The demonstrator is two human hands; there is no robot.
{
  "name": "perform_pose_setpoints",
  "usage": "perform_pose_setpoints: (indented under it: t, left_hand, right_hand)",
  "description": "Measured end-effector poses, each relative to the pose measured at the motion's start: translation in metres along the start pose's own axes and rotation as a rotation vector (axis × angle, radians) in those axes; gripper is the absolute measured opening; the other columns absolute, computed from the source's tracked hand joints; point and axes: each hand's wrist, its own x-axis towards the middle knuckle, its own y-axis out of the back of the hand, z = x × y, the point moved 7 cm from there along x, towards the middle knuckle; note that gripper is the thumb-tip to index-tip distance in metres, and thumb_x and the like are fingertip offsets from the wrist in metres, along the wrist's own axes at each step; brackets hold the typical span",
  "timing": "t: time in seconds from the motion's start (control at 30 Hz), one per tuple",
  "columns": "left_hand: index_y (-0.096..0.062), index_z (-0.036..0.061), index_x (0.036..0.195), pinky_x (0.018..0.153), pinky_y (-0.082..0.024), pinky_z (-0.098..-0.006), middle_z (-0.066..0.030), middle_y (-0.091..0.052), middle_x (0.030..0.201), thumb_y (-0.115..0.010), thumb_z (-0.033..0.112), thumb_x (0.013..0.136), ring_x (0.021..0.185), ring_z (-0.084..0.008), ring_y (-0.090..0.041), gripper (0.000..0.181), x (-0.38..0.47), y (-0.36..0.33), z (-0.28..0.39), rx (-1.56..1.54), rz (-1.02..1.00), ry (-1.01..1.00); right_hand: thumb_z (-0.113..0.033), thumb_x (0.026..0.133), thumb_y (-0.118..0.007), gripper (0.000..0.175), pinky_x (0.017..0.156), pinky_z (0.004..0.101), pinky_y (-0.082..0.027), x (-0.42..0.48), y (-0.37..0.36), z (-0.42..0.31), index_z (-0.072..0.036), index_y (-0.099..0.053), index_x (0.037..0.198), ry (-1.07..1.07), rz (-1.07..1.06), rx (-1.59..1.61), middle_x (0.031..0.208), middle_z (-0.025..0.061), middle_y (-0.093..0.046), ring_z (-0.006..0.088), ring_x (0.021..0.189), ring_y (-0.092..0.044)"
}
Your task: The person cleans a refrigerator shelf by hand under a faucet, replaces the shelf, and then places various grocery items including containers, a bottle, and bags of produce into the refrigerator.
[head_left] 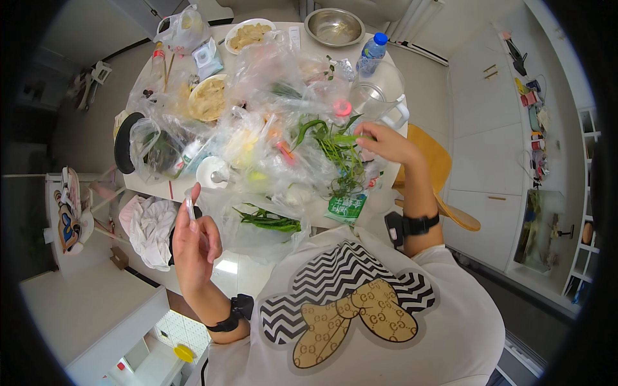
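Note:
My left hand (197, 241) is raised at the table's near left, pinching a thin pale object (189, 205) between thumb and forefinger; its kind is unclear. My right hand (388, 143) reaches in from the right, its fingertips on a leaf of a bunch of leafy greens (340, 154). Thin stems and roots of the bunch trail towards me over clear plastic bags (309, 169). Beside the roots lies a green printed packet (346, 208). Long green peppers (270, 221) rest in an open plastic bag (227, 231) at the near edge.
A clear pitcher (379, 91) and a blue-capped bottle (372, 50) stand at the right. Farther off are a steel bowl (334, 28) and plates of pale food (251, 36). A small white dish (211, 172) sits near my left hand. A wooden chair (429, 164) adjoins the table's right side.

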Motion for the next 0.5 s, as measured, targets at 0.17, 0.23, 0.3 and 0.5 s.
perform_pose_setpoints:
  t: [0.17,0.23,0.3,0.5]
  left_hand:
    - [-0.023,0.0017,0.133,0.033,-0.023,-0.0156,-0.0002,-0.039,0.052,-0.03,0.027,0.093,0.034,-0.0038,-0.027,0.047,-0.003,0.003,0.001,0.013,0.003,-0.027]
    - [-0.023,0.0025,0.133,0.033,-0.023,-0.0156,-0.0004,-0.039,0.051,-0.028,0.029,0.094,0.034,-0.0041,-0.027,0.047,-0.007,0.001,0.002,0.017,-0.011,-0.025]
    - [-0.023,0.0026,0.133,0.033,-0.023,-0.0157,-0.0004,-0.039,0.051,-0.027,0.03,0.094,0.034,-0.0042,-0.027,0.048,-0.008,0.001,0.0,0.008,-0.016,-0.034]
    - [-0.022,0.001,0.132,0.037,-0.024,-0.0157,-0.0018,-0.04,0.054,-0.029,0.034,0.093,0.038,-0.0041,-0.027,0.052,-0.016,-0.013,0.005,-0.081,-0.104,0.007]
  right_hand:
    - [-0.013,0.079,-0.054,0.018,0.061,0.0288,-0.04,-0.051,-0.004,-0.007,-0.003,-0.049,0.093,-0.189,-0.023,-0.508,0.07,0.0051,-0.049,0.0153,0.066,-0.047]
    - [-0.011,0.079,-0.054,0.017,0.061,0.0286,-0.04,-0.062,0.001,-0.018,-0.004,-0.049,0.094,-0.192,0.063,-0.544,0.071,0.0031,-0.05,0.0138,0.067,-0.048]
    - [-0.007,0.079,-0.054,0.018,0.065,0.0314,-0.041,-0.073,0.005,-0.064,-0.004,-0.048,0.096,-0.021,0.132,-0.157,0.076,0.0018,-0.056,0.0145,0.071,-0.052]
    - [-0.002,0.08,-0.051,0.017,0.096,0.0389,-0.031,-0.065,-0.119,-0.138,-0.006,-0.042,0.094,0.537,-0.638,0.837,0.094,0.0105,-0.056,0.027,0.107,-0.05]
